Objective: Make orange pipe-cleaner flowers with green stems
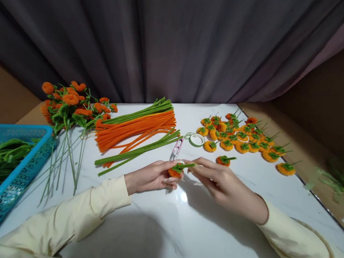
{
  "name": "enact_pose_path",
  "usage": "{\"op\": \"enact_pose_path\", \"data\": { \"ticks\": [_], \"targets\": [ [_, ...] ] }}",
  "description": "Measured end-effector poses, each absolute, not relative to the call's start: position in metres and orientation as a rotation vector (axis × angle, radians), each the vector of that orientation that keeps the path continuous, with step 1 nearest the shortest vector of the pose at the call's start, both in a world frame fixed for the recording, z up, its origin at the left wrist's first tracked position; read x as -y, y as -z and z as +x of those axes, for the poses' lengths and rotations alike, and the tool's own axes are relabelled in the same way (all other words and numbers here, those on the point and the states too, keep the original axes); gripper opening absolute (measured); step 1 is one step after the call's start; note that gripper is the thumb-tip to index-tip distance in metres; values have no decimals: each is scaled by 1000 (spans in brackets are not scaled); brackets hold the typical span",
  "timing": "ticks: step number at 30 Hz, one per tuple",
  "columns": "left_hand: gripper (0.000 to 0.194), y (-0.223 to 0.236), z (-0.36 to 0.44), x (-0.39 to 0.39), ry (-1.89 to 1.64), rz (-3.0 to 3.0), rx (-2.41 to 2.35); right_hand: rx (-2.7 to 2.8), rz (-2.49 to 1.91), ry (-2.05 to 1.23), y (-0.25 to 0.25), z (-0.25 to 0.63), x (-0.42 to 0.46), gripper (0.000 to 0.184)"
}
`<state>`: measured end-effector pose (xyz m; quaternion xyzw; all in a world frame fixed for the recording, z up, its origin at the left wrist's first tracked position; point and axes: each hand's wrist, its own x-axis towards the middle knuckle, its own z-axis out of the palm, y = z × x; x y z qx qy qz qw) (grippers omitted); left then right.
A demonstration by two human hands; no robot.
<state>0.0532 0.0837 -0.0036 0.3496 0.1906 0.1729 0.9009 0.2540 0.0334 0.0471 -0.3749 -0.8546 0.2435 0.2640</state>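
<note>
My left hand [154, 176] is closed around an orange pipe-cleaner flower [175, 171], its green stem pointing right. At the stem's end, the fingers of my right hand [218, 180] pinch the green tip. Just beyond my left fingers lies a pink utility knife [176, 148], partly hidden by the hand. A roll of pale green tape [196, 140] rests a little farther back. Right of my right hand is a single orange flower head with a green stem [226, 160], lying apart from the others.
Many orange and yellow flower heads [242, 147] spread over the right side. Bundles of orange pipe cleaners [137, 129] and green pipe cleaners [139, 150] lie mid-table. Finished long-stemmed flowers [69, 100] are back left, beside a blue basket [36, 157] of green leaves. A dark curtain [179, 39] hangs behind.
</note>
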Motion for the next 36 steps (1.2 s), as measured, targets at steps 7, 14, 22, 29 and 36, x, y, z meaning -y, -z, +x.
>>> {"op": "enact_pose_path", "data": {
  "ticks": [7,14,22,29,36],
  "targets": [
    [40,2,45,-89,-261,684,-365,2264,-1127,-327,13,273,-25,47],
    [38,-1,54,-83,-254,802,-430,2039,-995,-352,6,264,-21,26],
    [37,-6,62,-69,-243,1180,-573,1943,-1009,-641,2,253,-9,9],
    [36,-1,67,-59,-331,1244,-787,1921,-1015,-629,3,251,-10,11],
    [13,-8,62,-49,-758,1886,-995,1964,-964,-488,7,255,-8,17]
  ]
}}
